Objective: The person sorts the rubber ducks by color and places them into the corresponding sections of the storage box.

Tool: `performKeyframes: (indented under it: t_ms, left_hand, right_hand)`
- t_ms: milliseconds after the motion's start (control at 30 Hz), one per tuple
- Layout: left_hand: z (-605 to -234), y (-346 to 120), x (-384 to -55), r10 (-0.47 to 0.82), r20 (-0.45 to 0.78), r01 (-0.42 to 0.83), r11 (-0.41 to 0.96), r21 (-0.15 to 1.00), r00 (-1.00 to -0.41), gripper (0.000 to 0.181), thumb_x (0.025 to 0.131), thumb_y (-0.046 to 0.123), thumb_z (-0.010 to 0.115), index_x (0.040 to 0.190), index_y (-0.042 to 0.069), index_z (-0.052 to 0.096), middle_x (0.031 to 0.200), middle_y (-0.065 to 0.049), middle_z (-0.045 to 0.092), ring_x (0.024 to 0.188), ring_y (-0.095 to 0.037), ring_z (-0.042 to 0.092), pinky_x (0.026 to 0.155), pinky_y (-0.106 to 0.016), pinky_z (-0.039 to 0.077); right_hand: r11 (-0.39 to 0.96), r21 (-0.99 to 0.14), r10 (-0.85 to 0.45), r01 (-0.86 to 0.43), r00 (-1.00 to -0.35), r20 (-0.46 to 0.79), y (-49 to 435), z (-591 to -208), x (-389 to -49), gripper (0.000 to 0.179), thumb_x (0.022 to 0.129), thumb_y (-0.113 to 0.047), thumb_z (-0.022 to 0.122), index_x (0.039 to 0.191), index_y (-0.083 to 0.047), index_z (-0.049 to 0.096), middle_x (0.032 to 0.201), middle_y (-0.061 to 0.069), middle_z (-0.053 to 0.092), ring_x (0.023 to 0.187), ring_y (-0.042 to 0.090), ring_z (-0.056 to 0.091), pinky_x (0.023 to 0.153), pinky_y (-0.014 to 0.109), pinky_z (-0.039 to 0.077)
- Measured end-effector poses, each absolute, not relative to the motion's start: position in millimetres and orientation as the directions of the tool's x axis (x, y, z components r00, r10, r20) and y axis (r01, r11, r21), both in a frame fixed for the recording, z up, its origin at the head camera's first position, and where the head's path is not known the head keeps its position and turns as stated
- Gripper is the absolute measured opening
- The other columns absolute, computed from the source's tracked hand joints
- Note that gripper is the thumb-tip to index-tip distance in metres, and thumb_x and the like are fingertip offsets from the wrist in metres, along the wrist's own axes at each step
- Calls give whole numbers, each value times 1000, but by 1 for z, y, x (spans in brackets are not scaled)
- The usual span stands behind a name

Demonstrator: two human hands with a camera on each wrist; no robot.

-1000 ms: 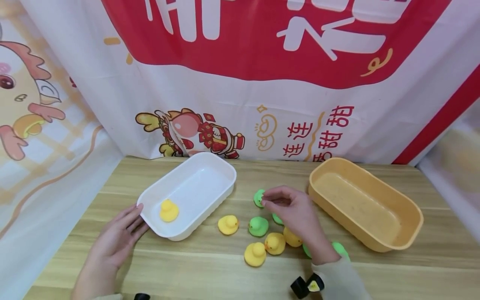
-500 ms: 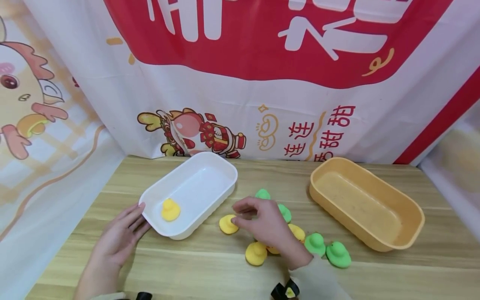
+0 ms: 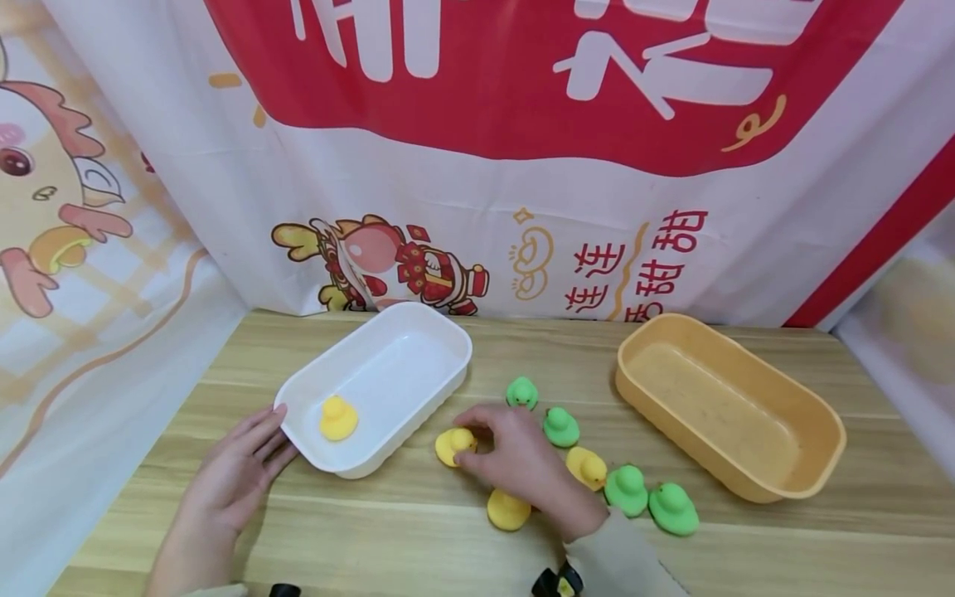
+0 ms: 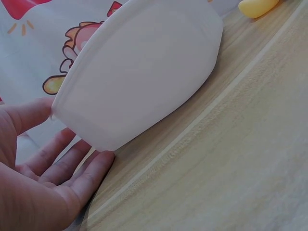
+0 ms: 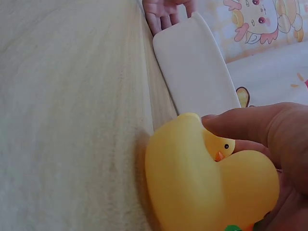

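My left hand [image 3: 235, 477] holds the near left end of a white plastic basin [image 3: 440, 390]. In the left wrist view, the thumb [image 4: 29, 115] is at the rim and the fingers [image 4: 94, 168] lie against the lower wall. A yellow rubber duck [image 3: 338, 419] lies inside the basin. My right hand [image 3: 515, 456] pinches a second yellow duck [image 3: 448, 447] by the head, between thumb and fingers, right of the basin. In the right wrist view this duck [image 5: 226, 146] is partly hidden behind a nearer yellow duck [image 5: 183, 178].
Green ducks [image 3: 561, 427] and yellow ducks [image 3: 586, 468] lie scattered on the wooden table [image 3: 373, 531], some partly under my right hand and forearm. An orange-tan basin [image 3: 727, 410] stands at the right. A printed cloth [image 3: 522, 191] hangs along the table's back edge.
My right hand has moved left and toward me, from beside the farthest green duck to the yellow duck near the white basin, which its fingers now pinch. My left hand stays in place.
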State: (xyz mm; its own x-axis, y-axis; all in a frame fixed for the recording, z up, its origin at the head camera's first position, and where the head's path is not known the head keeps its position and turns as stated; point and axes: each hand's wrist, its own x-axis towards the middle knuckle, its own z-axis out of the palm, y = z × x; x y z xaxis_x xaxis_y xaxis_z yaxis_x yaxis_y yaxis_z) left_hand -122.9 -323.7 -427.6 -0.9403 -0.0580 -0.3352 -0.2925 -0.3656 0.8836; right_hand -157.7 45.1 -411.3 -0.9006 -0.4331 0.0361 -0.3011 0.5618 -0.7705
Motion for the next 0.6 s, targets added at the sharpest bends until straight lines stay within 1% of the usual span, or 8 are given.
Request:
performKeyframes:
  t_ms: [233,367,467,600]
  left_hand:
    - [-427,-324,-123,-58,-331,-287,-374,882,-942,18,112,20,58,109,28,74,114,16,76,111,-1,71,97,-22,62]
    - [-428,-325,-123,-54,-320,-276,-385,881,-946,18,112,19,58,110,27,74,115,15,77,111,-1,71,97,-22,62]
    - [-429,-325,-123,-55,-323,-280,-378,882,-945,17,112,20,59,110,28,74,116,15,77,112,-1,71,97,-22,62]
    - [-428,-325,-123,-62,-340,-295,-367,882,-939,14,112,22,60,112,28,73,116,16,76,112,-1,70,98,-21,61]
  right_hand:
    - [590,-729,-433,-347,-898,78,44,-415,-158,32,88,-12,88,119,-11,80,118,2,80,109,16,73,97,39,62]
    - [601,-716,-426,-355,-900,89,44,-414,-158,30,87,-13,89,116,-12,80,116,1,80,107,15,72,94,36,62]
    - [593,-724,-410,-353,-906,106,45,-413,-157,30,88,-13,88,116,-13,80,115,1,80,106,16,72,93,36,62]
    - [558,-761,-380,-332,-917,122,47,-409,-156,29,89,-13,87,117,-13,79,116,1,79,108,20,74,95,40,64]
